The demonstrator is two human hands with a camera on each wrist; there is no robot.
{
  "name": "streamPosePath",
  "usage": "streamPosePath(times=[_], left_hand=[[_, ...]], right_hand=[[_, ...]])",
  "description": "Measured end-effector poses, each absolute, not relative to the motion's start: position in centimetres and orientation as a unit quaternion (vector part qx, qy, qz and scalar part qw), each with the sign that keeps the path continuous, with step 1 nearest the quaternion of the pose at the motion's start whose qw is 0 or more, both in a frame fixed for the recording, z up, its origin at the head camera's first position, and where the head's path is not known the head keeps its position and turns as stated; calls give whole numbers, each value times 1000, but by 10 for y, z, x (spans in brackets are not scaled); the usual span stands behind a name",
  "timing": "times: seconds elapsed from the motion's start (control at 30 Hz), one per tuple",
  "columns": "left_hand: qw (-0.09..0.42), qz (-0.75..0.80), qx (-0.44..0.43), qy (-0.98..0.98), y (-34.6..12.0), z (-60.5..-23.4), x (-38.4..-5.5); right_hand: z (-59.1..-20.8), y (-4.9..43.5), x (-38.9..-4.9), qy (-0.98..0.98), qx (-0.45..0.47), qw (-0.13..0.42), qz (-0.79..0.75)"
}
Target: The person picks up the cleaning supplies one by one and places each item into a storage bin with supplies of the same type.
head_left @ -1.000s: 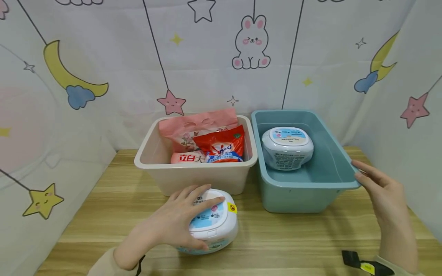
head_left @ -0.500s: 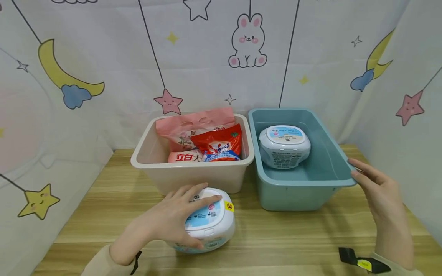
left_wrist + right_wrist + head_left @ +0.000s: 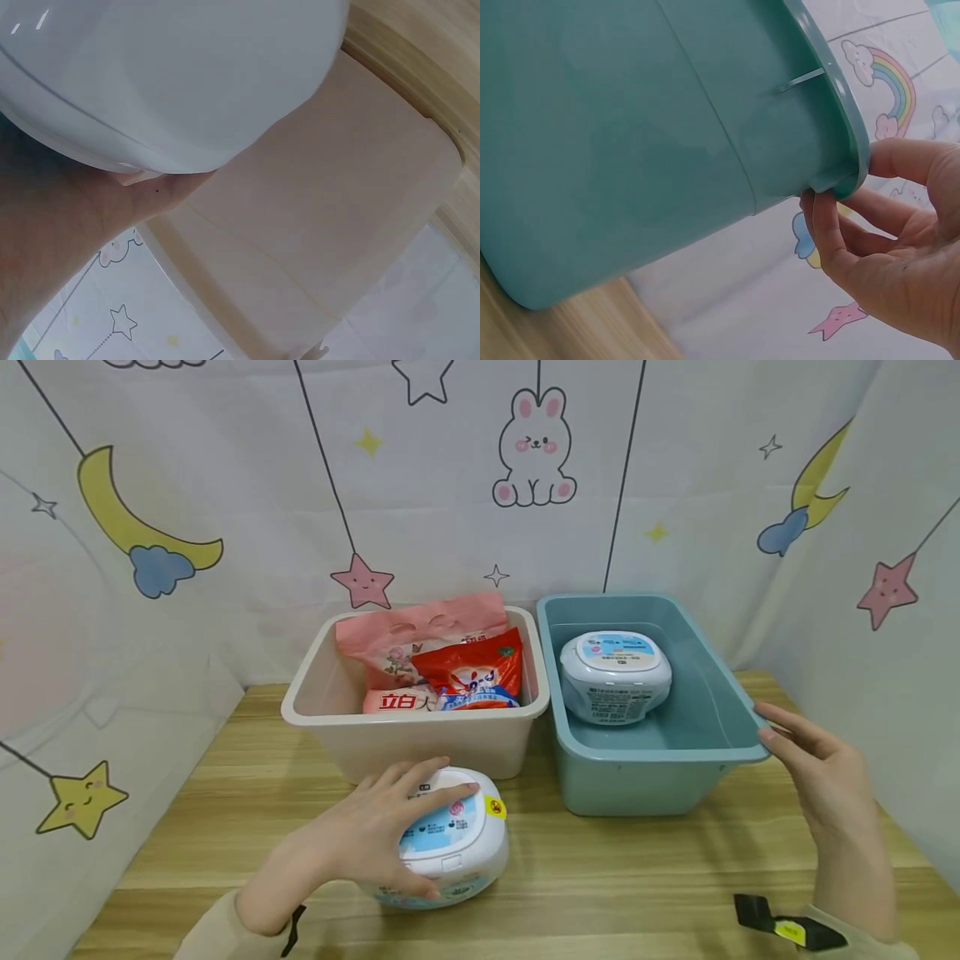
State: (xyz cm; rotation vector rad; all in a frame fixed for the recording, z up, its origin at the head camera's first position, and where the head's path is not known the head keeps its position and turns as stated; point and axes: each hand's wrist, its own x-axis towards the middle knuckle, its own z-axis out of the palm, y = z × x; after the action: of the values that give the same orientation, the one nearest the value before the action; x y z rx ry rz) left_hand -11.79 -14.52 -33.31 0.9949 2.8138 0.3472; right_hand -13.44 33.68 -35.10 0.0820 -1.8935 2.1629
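Observation:
In the head view, my left hand (image 3: 367, 839) lies over a white plastic tub (image 3: 480, 857) with a blue printed lid and a yellow sticker. Its fingers spread across the lid and the thumb grips the near side. The tub's white body (image 3: 195, 82) fills the top of the left wrist view. At the right, my right hand (image 3: 832, 785) pinches the front right corner of a teal bin (image 3: 637, 789). The right wrist view shows the thumb and fingers on either side of the bin's rim (image 3: 861, 142). A similar white tub (image 3: 615, 681) stands inside the teal bin.
A cream bin (image 3: 427, 743) stands behind the left-hand tub, beside the teal bin. It holds a pink bag (image 3: 390, 643), a red detergent bag (image 3: 480, 668) and a pale pink pack (image 3: 397, 700). A patterned white curtain (image 3: 435, 477) hangs behind the wooden table (image 3: 600, 893).
The head view has shifted slightly, moving the whole scene a little left in the picture. Both hands keep their holds on the tub and the teal bin.

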Motion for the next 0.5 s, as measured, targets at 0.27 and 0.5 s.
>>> streamPosePath(times=[0.27, 0.5], left_hand=[[63, 111, 329, 936, -145, -334, -118], [58, 111, 330, 936, -145, -334, -118]], right_hand=[[-349, 342, -131, -645, 44, 106, 756], [-347, 348, -130, -612, 61, 69, 785]])
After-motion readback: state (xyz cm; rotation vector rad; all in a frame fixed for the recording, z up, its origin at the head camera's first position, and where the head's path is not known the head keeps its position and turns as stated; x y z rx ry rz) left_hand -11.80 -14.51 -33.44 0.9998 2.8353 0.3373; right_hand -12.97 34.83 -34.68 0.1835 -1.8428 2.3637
